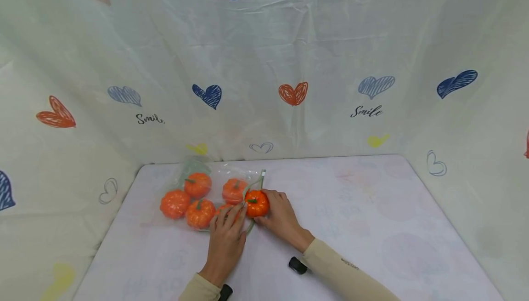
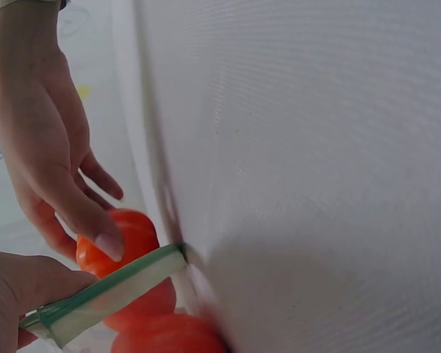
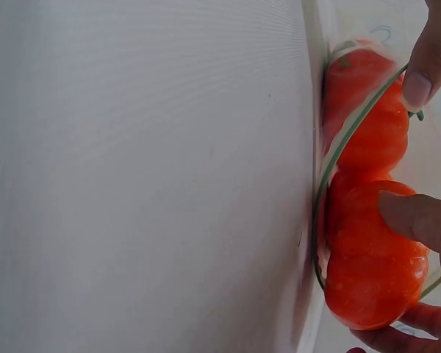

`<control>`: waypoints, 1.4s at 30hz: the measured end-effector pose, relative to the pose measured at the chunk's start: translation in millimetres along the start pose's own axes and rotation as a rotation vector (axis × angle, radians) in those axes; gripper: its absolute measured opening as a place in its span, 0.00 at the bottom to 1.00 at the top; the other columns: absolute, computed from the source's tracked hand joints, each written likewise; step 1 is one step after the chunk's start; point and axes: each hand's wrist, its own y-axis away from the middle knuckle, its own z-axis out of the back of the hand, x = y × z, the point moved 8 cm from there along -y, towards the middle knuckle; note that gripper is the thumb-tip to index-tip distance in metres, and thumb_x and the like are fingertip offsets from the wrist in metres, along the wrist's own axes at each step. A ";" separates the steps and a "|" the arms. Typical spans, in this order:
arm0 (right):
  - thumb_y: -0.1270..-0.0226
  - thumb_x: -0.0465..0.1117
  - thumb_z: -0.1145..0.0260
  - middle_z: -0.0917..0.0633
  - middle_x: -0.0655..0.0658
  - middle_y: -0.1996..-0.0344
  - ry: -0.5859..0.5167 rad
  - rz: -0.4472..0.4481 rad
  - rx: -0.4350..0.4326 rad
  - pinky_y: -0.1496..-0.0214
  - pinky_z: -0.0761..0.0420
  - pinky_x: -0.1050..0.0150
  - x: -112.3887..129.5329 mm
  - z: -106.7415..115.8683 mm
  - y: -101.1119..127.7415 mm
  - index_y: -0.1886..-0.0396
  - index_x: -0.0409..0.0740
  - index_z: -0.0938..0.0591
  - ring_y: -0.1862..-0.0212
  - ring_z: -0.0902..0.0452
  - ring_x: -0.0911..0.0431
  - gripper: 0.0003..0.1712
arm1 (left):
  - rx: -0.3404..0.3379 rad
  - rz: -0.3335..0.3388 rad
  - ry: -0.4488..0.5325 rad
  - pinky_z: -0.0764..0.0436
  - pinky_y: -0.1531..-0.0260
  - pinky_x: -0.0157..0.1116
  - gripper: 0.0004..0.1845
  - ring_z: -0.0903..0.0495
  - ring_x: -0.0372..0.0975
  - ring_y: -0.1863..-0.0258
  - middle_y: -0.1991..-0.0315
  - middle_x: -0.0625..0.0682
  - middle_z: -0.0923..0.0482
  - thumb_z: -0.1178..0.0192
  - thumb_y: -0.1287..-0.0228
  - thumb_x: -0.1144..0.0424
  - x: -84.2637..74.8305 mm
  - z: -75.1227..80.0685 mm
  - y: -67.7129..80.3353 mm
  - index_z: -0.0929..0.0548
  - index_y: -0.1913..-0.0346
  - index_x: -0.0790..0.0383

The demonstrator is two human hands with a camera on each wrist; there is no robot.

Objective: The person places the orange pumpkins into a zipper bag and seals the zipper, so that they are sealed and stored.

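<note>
- On the bench (image 1: 372, 227), left of centre: clear zip bag (image 1: 194, 172) lying flat, four small orange pumpkins (image 1: 175, 203) visible inside, mouth facing right.
- Left hand (image 1: 226, 236): fingers pinch the bag's green zip rim (image 2: 110, 290), holding the mouth open.
- Right hand (image 1: 281, 216): fingers curled around a fifth pumpkin (image 1: 257, 203), stem up, sitting right at the bag mouth.
- Key relation: bag interior lies directly left of the held pumpkin; right hand is the nearer one, left just props the opening.
</note>
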 end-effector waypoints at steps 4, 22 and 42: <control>0.44 0.43 0.15 0.16 0.38 0.38 0.009 0.000 0.000 0.33 0.22 0.46 2.0 -1.5 -2.2 0.31 0.35 0.24 0.39 0.25 0.41 0.44 | -0.002 -0.001 -0.002 0.30 0.47 0.51 0.46 0.26 0.53 0.41 0.38 0.55 0.19 0.12 0.69 0.73 0.2 -0.2 -0.5 0.15 0.36 0.64; 0.45 0.44 0.15 0.16 0.36 0.39 0.019 -0.001 0.000 0.34 0.23 0.46 9.3 -7.2 -12.8 0.32 0.35 0.24 0.40 0.24 0.40 0.43 | -0.024 -0.005 0.004 0.31 0.48 0.51 0.45 0.26 0.52 0.41 0.39 0.54 0.18 0.14 0.71 0.75 -0.9 1.5 -0.8 0.15 0.37 0.65; 0.45 0.45 0.14 0.17 0.35 0.42 0.072 -0.013 -0.025 0.37 0.22 0.46 13.1 -11.5 -22.0 0.35 0.34 0.23 0.43 0.24 0.39 0.42 | -0.029 -0.018 0.003 0.30 0.49 0.51 0.46 0.25 0.52 0.42 0.39 0.55 0.19 0.13 0.73 0.76 -1.2 2.7 -1.9 0.14 0.38 0.66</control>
